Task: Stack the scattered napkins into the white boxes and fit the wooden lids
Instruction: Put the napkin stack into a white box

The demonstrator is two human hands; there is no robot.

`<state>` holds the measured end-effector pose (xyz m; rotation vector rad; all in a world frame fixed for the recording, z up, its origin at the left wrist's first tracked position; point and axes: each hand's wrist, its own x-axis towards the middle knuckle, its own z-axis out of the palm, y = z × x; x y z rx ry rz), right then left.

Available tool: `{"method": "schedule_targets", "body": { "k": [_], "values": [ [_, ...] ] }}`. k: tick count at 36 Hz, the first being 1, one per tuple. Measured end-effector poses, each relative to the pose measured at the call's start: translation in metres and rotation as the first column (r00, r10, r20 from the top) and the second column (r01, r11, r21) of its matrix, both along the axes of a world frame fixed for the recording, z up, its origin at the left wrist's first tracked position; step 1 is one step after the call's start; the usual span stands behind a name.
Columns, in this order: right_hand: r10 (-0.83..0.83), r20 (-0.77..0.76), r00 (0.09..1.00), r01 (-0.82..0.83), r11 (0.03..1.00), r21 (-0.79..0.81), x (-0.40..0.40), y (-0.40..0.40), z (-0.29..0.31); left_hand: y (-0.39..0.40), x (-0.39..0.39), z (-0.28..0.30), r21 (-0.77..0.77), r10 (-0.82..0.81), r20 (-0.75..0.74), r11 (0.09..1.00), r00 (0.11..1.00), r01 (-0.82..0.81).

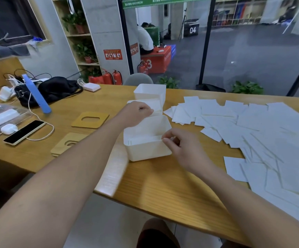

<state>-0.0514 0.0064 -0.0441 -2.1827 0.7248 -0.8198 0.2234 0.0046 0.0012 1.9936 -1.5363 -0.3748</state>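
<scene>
Three white boxes stand in a row running away from me: the nearest box (145, 149), a middle box (156, 104) and a far empty box (150, 91). My left hand (136, 114) hovers over the nearest box's far left corner, its curled fingers pinching napkins at the middle box. My right hand (178, 144) pinches the edge of the napkins (145, 139) lying inside the nearest box, at its right end. Many loose napkins (252, 133) cover the table's right side. Two wooden lids lie on the left, the far lid (77, 123) and the near lid (61, 145).
A blurred white stack (113, 172) lies at the table's front edge beside my left forearm. A phone (24, 132) on a cable, an earbud case (9, 128), a black bag (55, 88) and chargers crowd the table's left end. A chair back (138, 79) stands behind the table.
</scene>
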Motion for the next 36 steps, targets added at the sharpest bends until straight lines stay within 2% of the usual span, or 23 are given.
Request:
{"method": "schedule_targets", "body": {
  "k": [5,9,13,18,22,27,31,36],
  "values": [
    [-0.001,0.034,0.999,-0.001,0.998,0.057,0.015,-0.003,-0.002,-0.005,0.003,0.002,0.071,-0.027,0.244,0.997,0.969,0.010],
    [0.005,0.021,1.000,-0.007,0.997,0.079,0.022,-0.005,-0.001,-0.009,0.005,0.004,0.102,-0.050,0.297,0.995,0.954,0.020],
    [0.011,0.060,0.998,-0.018,0.992,0.129,0.020,-0.004,0.001,-0.008,0.005,0.000,0.098,-0.051,0.301,0.995,0.952,0.022],
    [-0.012,0.101,0.995,-0.003,0.989,0.149,0.000,-0.002,0.004,-0.004,-0.009,0.004,0.002,-0.044,0.317,0.999,0.947,0.046],
    [-0.012,0.091,0.996,0.001,0.993,0.122,-0.018,0.001,0.008,-0.003,-0.037,0.007,-0.087,-0.075,0.316,0.990,0.946,0.108],
    [-0.076,0.155,0.985,0.064,0.994,0.086,-0.048,0.003,0.014,-0.005,-0.092,0.009,-0.173,-0.140,0.349,0.962,0.927,0.210],
    [-0.087,0.103,0.991,0.087,0.996,0.004,-0.079,0.004,0.011,-0.001,-0.140,0.005,-0.213,-0.188,0.307,0.942,0.933,0.260],
    [-0.169,-0.104,0.980,0.159,0.982,-0.099,-0.128,-0.008,-0.021,0.001,-0.193,-0.021,-0.150,-0.285,0.246,0.933,0.926,0.327]
  ]
}}
